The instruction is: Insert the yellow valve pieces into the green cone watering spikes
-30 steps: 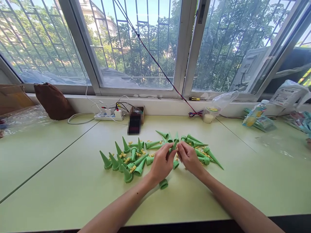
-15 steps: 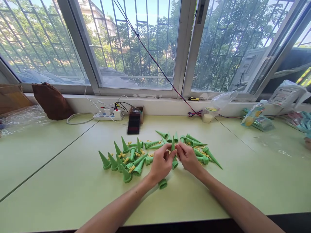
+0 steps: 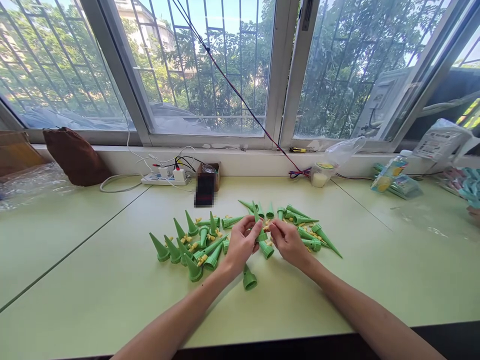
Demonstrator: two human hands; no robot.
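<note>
at the left of your worktop, upright green cones stand on their broad ends, probably because that base steadies them. your left grip is clamped on the held cone, tip above the fingers and wide end below, likely so its side faces right. just beside that side, a yellow fitting is apparently pinched at the fingertips of your right grip (they hide part of it). beyond, loose cones lie flat.
</note>
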